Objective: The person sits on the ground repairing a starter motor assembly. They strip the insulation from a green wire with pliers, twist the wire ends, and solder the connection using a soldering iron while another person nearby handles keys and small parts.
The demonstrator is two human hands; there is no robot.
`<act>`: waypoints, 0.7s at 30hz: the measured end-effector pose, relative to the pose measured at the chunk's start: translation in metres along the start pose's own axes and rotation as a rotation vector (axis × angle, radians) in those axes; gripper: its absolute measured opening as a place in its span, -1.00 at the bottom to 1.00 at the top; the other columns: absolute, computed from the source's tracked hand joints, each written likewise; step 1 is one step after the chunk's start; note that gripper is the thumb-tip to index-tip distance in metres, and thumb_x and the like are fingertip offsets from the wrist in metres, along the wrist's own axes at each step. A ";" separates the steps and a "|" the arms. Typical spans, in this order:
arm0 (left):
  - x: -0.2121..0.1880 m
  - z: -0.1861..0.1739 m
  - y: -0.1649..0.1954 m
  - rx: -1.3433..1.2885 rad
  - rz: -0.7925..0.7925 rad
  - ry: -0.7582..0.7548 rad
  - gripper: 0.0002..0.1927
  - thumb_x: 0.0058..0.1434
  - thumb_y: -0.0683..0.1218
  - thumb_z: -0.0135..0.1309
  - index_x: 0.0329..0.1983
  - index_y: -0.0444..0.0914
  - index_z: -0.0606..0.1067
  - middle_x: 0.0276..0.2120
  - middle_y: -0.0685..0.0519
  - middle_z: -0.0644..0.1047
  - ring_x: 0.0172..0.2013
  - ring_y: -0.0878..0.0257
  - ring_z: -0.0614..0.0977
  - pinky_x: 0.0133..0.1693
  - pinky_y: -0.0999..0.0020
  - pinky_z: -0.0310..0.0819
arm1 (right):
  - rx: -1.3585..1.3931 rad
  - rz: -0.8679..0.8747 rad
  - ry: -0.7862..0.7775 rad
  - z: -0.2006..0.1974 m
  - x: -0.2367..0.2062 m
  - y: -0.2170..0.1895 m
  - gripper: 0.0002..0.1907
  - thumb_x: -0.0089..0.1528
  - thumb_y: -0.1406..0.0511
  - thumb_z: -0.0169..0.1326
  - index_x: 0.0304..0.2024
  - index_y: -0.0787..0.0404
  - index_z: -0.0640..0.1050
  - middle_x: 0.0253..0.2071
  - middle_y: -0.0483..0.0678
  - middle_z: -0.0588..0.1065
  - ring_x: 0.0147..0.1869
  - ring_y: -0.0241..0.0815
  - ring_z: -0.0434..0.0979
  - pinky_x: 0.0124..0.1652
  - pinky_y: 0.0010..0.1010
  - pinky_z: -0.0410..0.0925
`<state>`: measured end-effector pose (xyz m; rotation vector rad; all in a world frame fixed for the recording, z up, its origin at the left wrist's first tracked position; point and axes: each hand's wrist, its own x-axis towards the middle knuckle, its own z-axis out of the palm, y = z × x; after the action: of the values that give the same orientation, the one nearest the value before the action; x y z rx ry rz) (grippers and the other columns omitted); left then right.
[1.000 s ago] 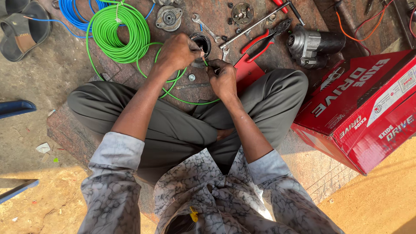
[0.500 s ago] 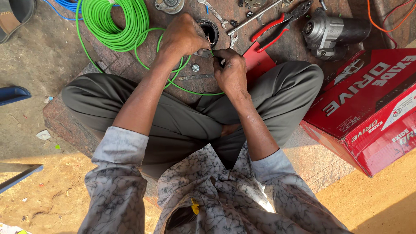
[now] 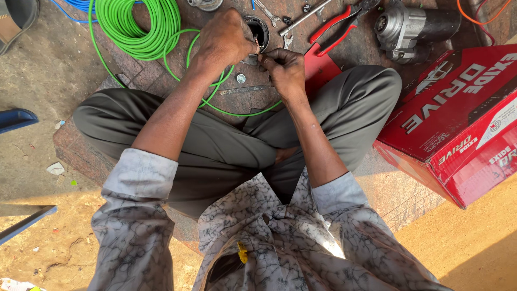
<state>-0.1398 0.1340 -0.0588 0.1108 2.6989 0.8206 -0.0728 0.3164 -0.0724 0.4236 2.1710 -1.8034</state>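
The person sat cross-legged on the ground, and both hands met in front of the knees. The left hand (image 3: 229,40) was closed over a round black part (image 3: 257,28) with a metal rim; only the far side of this part showed past the knuckles. The right hand (image 3: 285,69) was just beside the left one, with its fingers pinched together on something thin at the edge of that part; it was too small to tell what it was. A short piece of thin copper-coloured wire (image 3: 258,43) stood between the two hands.

Under the left wrist ran a green cable (image 3: 226,110), and its big coil (image 3: 142,27) lay to the left of the left hand. A small washer (image 3: 240,78) lay just below the left hand, near a flat metal strip (image 3: 245,90). Beyond the right hand lay red-handled pliers (image 3: 336,24) and a wrench (image 3: 267,12), and farther right a grey starter motor (image 3: 414,27). A red cardboard box (image 3: 458,124) stood well apart, to the right of the right forearm.
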 end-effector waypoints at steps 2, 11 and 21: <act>-0.001 -0.005 -0.006 -0.029 0.048 -0.057 -0.46 -0.02 0.13 0.52 -0.34 -0.44 0.61 -0.30 -0.28 0.62 -0.20 -0.10 0.68 -0.13 0.05 0.56 | -0.030 0.026 0.018 0.000 0.002 0.000 -0.89 0.20 0.35 0.26 -0.39 0.29 0.69 -0.55 -0.12 0.59 -0.57 -0.44 0.38 -0.55 -0.54 0.22; 0.002 -0.014 -0.005 -0.081 0.319 -0.027 -0.72 0.00 0.01 0.46 -0.30 -0.23 0.71 -0.38 -0.18 0.64 -0.29 -0.05 0.69 -0.16 0.02 0.55 | -0.195 -0.159 0.110 0.004 0.000 -0.008 -0.92 0.16 0.40 0.25 -0.42 0.32 0.67 -0.54 -0.08 0.61 -0.47 -0.41 0.53 -0.39 -0.49 0.40; 0.011 0.001 0.002 0.040 0.232 0.003 -0.60 0.05 0.08 0.49 -0.39 -0.34 0.65 -0.52 -0.19 0.60 -0.40 0.00 0.71 -0.24 0.04 0.59 | -0.302 -0.250 0.109 -0.002 -0.004 -0.029 -0.96 0.15 0.46 0.23 -0.35 0.37 0.65 -0.48 -0.05 0.62 -0.43 -0.41 0.54 -0.36 -0.51 0.41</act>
<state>-0.1501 0.1380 -0.0613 0.4391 2.7397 0.8303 -0.0807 0.3132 -0.0438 0.1924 2.6199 -1.5571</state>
